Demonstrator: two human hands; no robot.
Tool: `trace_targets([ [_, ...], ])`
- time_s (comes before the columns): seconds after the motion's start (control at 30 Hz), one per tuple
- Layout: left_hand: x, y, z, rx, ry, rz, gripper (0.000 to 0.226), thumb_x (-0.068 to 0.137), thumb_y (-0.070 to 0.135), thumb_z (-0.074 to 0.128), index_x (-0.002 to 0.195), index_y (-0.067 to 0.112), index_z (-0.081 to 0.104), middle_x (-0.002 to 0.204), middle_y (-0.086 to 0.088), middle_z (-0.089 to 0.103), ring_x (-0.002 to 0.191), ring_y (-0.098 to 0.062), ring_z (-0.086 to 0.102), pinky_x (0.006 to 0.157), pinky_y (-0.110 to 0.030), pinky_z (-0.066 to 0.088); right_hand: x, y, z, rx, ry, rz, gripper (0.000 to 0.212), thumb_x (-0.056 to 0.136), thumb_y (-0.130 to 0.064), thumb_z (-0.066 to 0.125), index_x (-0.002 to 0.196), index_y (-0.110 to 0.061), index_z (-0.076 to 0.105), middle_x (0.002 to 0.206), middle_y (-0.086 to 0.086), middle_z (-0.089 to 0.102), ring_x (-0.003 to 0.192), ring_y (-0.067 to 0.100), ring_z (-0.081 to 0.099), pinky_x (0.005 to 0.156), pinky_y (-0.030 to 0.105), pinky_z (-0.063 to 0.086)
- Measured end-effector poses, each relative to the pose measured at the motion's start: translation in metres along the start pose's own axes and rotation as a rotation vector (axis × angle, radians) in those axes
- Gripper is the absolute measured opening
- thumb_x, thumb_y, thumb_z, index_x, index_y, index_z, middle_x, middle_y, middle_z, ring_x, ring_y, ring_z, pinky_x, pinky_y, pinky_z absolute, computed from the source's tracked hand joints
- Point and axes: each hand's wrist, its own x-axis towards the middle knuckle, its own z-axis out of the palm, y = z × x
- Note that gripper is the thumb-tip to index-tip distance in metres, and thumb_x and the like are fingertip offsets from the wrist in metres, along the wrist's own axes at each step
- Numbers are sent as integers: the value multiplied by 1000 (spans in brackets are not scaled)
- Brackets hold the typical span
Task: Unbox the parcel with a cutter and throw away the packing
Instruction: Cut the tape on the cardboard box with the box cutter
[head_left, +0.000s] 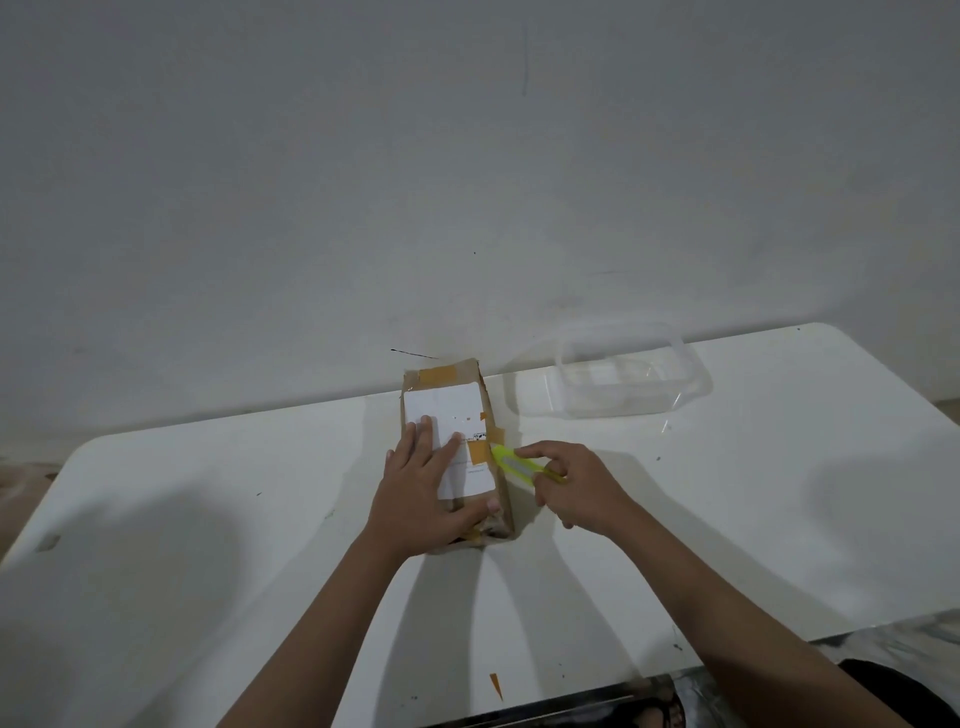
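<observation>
across the white worktop (208, 519), set against a pale wall, the parcel (457, 452) lies lengthwise near the middle, a brown cardboard box with a white label on top and strips of orange-brown tape over its far end and right edge. behind it to the right stands a clear plastic container (631, 379), well apart from the work. the left hand (434, 480) lies flat on the parcel's top, fingers spread over the label and thumb reaching toward the near end, pinning the box down. the right hand (576, 488) sits just beside the box's right side, its fingers curled round the yellow-green cutter (517, 462), whose tip meets the taped right edge about halfway along. whether a blade is out is too small to tell. the step in hand looks like the cutting of the tape, with the box not yet open. the next move probably calls for drawing the cutter along the seam with light, shallow pressure, away from the left thumb, the pinning hand kept clear of the line. a small orange scrap (494, 683) lies at the worktop's near edge.
</observation>
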Motion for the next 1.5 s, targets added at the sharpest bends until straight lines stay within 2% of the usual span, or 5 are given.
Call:
trace_targets([
  [0.3, 0, -1, 1, -15, 8, -1, 114, 53, 97, 26, 148, 33, 22, 159, 1, -3, 145, -18, -11, 115, -49, 5, -12, 8, -15, 63, -86, 21, 38, 88, -5, 50, 116, -28, 63, 67, 10, 65, 32, 10, 41, 39, 20, 39],
  [0.43, 0, -1, 2, -21, 10, -1, 114, 53, 97, 26, 147, 34, 22, 159, 2, -3, 145, -16, -12, 116, -48, 5, -19, 14, -26, 48, -155, 30, 40, 85, -4, 49, 112, -28, 65, 62, 5, 64, 34, 13, 40, 39, 19, 37],
  [0.77, 0, -1, 2, -34, 8, 10, 110, 56, 94, 30, 147, 34, 23, 159, 2, -3, 145, -16, -13, 115, -49, 5, 2, -1, -18, 175, 112, 58, 42, 85, -4, 47, 116, -27, 63, 73, 11, 67, 32, 6, 42, 40, 20, 39],
  [1.03, -1, 0, 0, -31, -1, -4, 115, 52, 97, 25, 148, 34, 21, 159, 2, -4, 145, -17, -13, 115, -49, 4, 23, -9, 4, 111, 103, 58, 41, 84, -8, 47, 115, -31, 61, 79, 14, 70, 31, 8, 47, 50, 36, 52],
  [1.5, 1, -2, 3, -20, 6, -5, 111, 54, 96, 28, 147, 35, 22, 159, 3, -3, 145, -16, -12, 116, -47, 5, 15, -5, -3, 115, 8, 57, 40, 87, -5, 48, 119, -25, 61, 74, 12, 67, 32, 9, 43, 45, 24, 44],
])
